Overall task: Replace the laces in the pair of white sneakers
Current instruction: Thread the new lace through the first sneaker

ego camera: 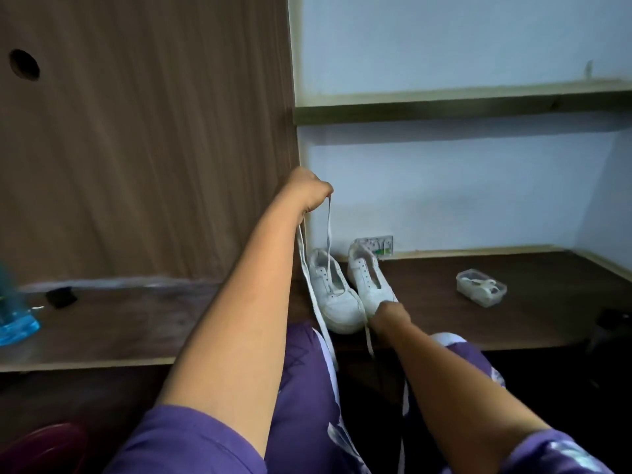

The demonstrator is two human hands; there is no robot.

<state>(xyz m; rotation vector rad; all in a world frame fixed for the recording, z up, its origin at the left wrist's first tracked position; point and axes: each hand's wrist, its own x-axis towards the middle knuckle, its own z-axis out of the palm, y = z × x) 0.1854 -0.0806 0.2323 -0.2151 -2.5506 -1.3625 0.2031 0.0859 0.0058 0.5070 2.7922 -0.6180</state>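
Up near the edge of the wooden panel (147,138), the left hand (309,191) is clenched into a fist around a white lace (329,234) — one strand drops straight down into the left sneaker (337,295), while a longer length trails from under the fist past the forearm towards the lap. Lower down, the right hand (390,314) rests against the toe of the right sneaker (371,285), its fingers curled and turned away from the camera; a second lace (369,340) hangs just below it, but whether the fingers pinch that lace cannot be told. Both sneakers are white and somewhat scuffed, standing side by side and touching on the dark desk (478,323), toes towards the person, heels near the wall. The eyelet rows of the right shoe look bare. Well apart to the right on the desk sits a small clear container (480,288) holding something white. A blurred blue bottle (15,319) stands at the far left.
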